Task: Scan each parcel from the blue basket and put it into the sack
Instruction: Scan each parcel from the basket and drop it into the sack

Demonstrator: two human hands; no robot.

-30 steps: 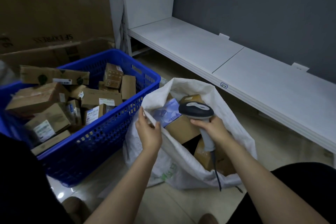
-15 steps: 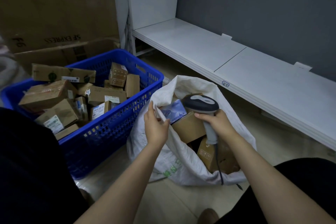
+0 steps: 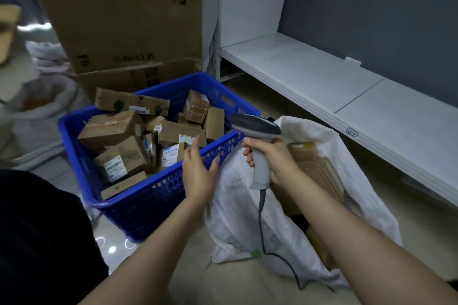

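While the right hand (image 3: 275, 163) is wrapped tight round the handle of the grey plastic scanner (image 3: 255, 129), the left hand (image 3: 198, 176) is empty, fingers straight and spread, over the near rim of the blue plastic basket (image 3: 148, 195). The brown cardboard parcels (image 3: 111, 129) lie just past its fingertips. The nearest flat box (image 3: 181, 134) lies sideways across them. The white woven sack (image 3: 238, 205) sits beside the hand's right, its mouth open.

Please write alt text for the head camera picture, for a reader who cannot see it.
A person's right hand grips a grey barcode scanner above an open white sack, while the open left hand hovers at the rim of a blue basket full of cardboard parcels.
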